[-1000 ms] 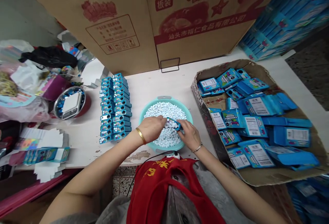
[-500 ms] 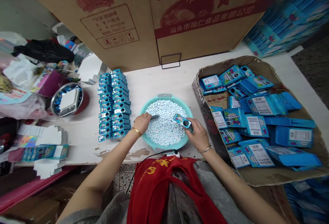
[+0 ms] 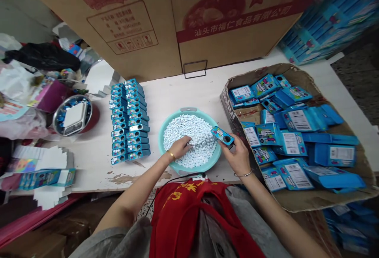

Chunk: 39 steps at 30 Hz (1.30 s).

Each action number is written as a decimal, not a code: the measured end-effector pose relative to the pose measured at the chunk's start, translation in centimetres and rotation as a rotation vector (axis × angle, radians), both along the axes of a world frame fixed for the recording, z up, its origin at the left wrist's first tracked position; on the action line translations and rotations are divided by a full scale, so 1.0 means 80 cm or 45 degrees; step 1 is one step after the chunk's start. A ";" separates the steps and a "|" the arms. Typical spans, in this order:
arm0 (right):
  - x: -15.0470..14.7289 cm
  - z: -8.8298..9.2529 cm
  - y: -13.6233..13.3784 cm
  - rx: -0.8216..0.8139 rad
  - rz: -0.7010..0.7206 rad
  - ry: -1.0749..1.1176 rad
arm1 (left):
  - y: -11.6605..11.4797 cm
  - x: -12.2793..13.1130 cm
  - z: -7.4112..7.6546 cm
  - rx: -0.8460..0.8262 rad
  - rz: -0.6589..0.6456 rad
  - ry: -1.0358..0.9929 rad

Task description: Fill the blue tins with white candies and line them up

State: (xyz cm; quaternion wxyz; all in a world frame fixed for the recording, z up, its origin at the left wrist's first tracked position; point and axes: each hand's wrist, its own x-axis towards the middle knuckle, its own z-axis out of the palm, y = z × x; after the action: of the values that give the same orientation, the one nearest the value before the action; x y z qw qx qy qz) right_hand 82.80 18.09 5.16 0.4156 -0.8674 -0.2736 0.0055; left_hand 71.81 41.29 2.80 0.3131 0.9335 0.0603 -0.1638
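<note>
A teal basin (image 3: 161, 139) on the white table holds a heap of small pale blue candies (image 3: 183, 126). Over the candies is my left hand (image 3: 180, 147), its fingers closed and pointing down into them; what they grip is mostly hidden. My right hand (image 3: 237, 155) holds a small blue candy box (image 3: 222, 135) at the basin's right rim, a dark round opening in the box's upper face. Two columns of similar blue boxes (image 3: 137, 122) stand left of the basin, several with pale candies at their left ends.
An open carton (image 3: 233, 122) full of blue packets is on the right. Large cardboard boxes (image 3: 160, 21) stand behind, with a black wire stand (image 3: 195, 77) before them. Farther left are a metal bowl (image 3: 96, 116) and white card stacks (image 3: 55, 157).
My left hand has moved right and into the candies; the dark metallic tool that showed in it is now hidden. My right hand has shifted right with the box, away from the basin's middle.
</note>
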 end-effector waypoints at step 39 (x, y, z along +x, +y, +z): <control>0.004 -0.001 0.002 -0.016 0.033 -0.020 | -0.042 0.027 -0.038 0.181 -0.058 0.132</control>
State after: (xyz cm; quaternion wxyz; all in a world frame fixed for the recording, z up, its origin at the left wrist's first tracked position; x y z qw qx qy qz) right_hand 83.16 18.25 5.06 0.4081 -0.8663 -0.2880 0.0059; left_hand 73.94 37.96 -0.24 0.2385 0.9449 0.0666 -0.2142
